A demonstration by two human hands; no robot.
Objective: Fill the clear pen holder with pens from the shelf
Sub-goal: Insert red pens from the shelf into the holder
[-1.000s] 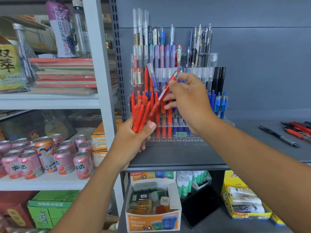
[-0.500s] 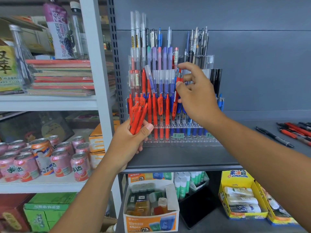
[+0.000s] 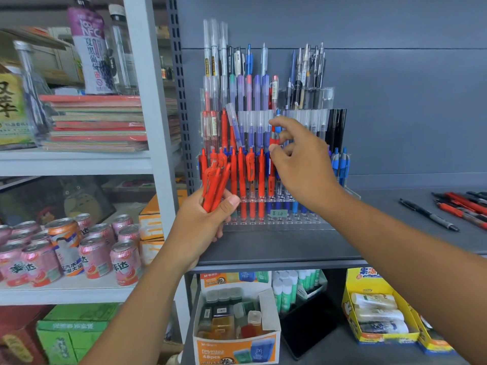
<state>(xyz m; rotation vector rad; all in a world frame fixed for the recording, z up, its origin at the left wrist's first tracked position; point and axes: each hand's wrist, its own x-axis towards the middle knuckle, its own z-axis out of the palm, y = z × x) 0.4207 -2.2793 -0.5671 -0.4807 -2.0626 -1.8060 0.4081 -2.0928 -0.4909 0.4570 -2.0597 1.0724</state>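
Observation:
The clear tiered pen holder [image 3: 305, 223] stands on the grey shelf [image 3: 276, 248], packed with red, blue, purple and black pens. My left hand [image 3: 203, 225] grips a bundle of red pens [image 3: 214, 187] upright, just in front of the holder's left end. My right hand [image 3: 303, 164] is at the middle of the holder. Its thumb and fingertips pinch the top of one red pen [image 3: 274, 137], which stands upright in the front rows among other red pens. My hand hides that pen's lower end.
Loose red and black pens [image 3: 453, 206] lie on the shelf at the right. Drink cans [image 3: 95, 248], stacked notebooks [image 3: 97, 122] and bottles fill the white rack on the left. Boxes of stationery [image 3: 237, 327] sit on the shelf below.
My right hand swung the single red pen from a slant to upright and lowered it into the holder's front rows. The left hand kept its bundle nearly still.

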